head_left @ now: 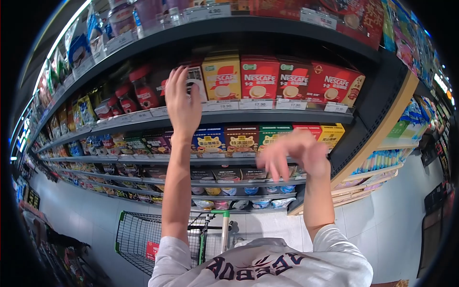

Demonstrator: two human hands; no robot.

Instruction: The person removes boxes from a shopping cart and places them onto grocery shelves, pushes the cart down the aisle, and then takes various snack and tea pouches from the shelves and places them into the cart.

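Observation:
My left hand [183, 103] is raised at the upper shelf, its fingers over the front of a dark box with a white panel [196, 79]; the fingers are apart and hold nothing I can see. Right of it stand a yellow Nescafe box [222, 79], a red one [259, 81], a dark brown and red one [292, 83] and a wider red one [334, 85]. My right hand [294, 154], blurred by motion, hangs in front of the lower shelf of coffee boxes, fingers spread and empty.
Below, at the left, a wire shopping cart [143, 234] with green edges holds a red box [152, 249]. Red-lidded jars [143, 88] stand left on the upper shelf. A shelf edge [267, 116] with price tags runs across, and a wooden-edged shelf end [377, 124] rises at the right.

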